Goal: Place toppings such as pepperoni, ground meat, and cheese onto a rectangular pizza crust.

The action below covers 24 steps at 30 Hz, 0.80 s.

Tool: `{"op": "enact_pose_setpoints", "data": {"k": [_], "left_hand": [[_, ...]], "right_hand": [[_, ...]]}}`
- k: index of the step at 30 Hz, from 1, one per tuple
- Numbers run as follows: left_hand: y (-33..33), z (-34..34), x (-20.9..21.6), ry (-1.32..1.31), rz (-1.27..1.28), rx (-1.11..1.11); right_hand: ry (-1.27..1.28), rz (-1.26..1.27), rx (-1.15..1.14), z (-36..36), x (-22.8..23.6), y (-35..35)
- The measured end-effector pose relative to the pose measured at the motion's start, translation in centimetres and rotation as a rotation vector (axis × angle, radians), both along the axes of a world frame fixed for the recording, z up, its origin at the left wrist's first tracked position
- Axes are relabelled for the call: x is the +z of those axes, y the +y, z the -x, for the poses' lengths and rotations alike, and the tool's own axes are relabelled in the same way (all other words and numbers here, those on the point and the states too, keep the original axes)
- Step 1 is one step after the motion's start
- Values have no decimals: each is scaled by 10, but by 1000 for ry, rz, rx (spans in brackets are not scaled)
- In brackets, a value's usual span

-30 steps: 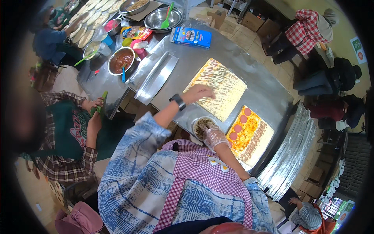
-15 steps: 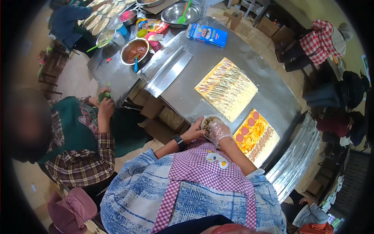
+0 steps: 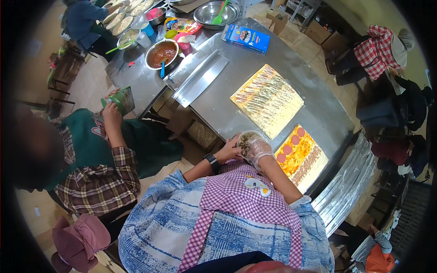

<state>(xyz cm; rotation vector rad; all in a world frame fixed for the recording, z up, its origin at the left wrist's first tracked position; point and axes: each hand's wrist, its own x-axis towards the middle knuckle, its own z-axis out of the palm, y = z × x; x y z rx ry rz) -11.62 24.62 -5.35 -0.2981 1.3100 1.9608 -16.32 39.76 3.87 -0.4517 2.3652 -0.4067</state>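
My left hand is wrapped around the side of a small white bowl, held over the table's near edge by my apron. Inside lies a dark greenish-brown chopped filling. My right hand, in a clear plastic glove, dips into the bowl's right side; its fingertips are hard to see. Just beyond and to the right is a rectangular dough sheet with pink sausage slices, orange shredded topping and a strip of brown crumbled topping. Farther off lies a second dough sheet with thin zigzag sauce lines.
A metal bar, a blue box, a bowl of red sauce and a steel bowl stand on the steel table. Foil-like sheeting runs along the right. A co-worker in a green apron sits left, holding a green object.
My right hand has drawn slightly toward the bowl's near right side, so more filling shows. The co-worker at left has raised and turned the green object. The whole view has shifted slightly.
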Motion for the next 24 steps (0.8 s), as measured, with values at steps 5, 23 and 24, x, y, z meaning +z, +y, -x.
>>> {"op": "enact_pose_setpoints", "data": {"k": [5,23,24], "left_hand": [[3,1,19,-8,44,15],[22,-5,40,4,-17,6],[24,-6,38,0,-18,-8]], "right_hand": [[60,-22,-46,-12,-30,1],[118,50,-204,-22,-63,18],[115,48,-219,-22,-64,22]]}}
